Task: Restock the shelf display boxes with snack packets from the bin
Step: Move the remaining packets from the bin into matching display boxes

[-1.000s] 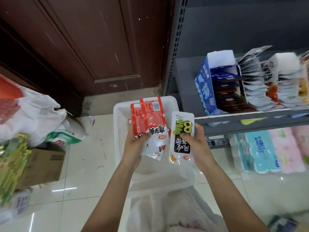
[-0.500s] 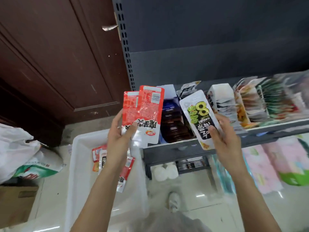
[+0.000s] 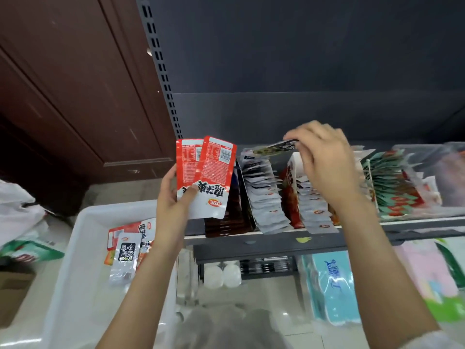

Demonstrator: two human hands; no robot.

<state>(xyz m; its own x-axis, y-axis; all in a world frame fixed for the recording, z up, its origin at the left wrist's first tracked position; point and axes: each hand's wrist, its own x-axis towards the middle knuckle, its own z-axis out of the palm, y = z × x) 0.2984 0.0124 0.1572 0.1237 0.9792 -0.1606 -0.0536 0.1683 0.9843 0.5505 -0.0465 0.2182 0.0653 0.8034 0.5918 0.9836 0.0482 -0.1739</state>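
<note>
The left hand (image 3: 173, 205) grips two red-and-white foil snack packets (image 3: 206, 177) above the white plastic bin (image 3: 75, 285). The right hand (image 3: 324, 162) pinches a black-and-green printed packet (image 3: 275, 148) in its fingers (image 3: 292, 134) over the shelf's cardboard display boxes (image 3: 293, 172).

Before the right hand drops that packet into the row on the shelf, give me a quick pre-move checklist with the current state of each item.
1. Right hand pinches the green-and-black packet: ok.
2. Packet is above the row of white packets: ok.
3. Packet design matches that row: cannot tell, blurred.
4. Free space in the row for it: cannot tell.
5. Left hand grips the two red packets, clear of the drop spot: ok.
6. White bin has packets left: ok.
</note>
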